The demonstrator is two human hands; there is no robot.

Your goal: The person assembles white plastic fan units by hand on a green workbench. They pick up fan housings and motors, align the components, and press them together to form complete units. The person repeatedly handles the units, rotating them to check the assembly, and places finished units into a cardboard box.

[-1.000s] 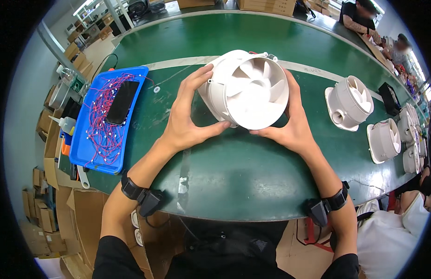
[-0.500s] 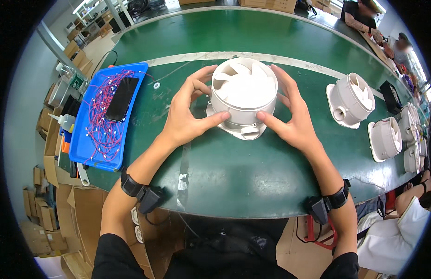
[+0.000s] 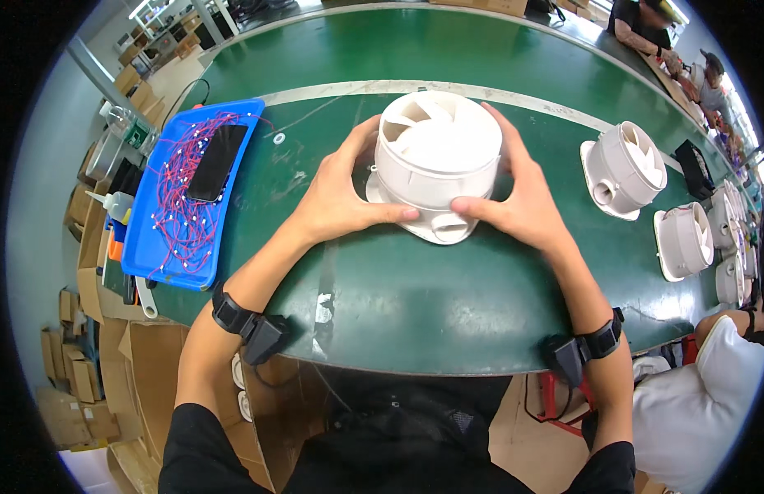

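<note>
- The white fan housing (image 3: 438,160) now stands flat on the green surface (image 3: 415,296), blades facing up; 1 second ago it was tilted toward the camera, off the surface.
- The left hand (image 3: 341,193) and right hand (image 3: 518,202) clasp its round wall from both sides, thumbs meeting at the front port.
- This suggests the inspecting turn is over and the housing is set down.
- 2 more housings (image 3: 621,169) lie to the right; a blue tray (image 3: 192,193) of red wires sits left.
</note>
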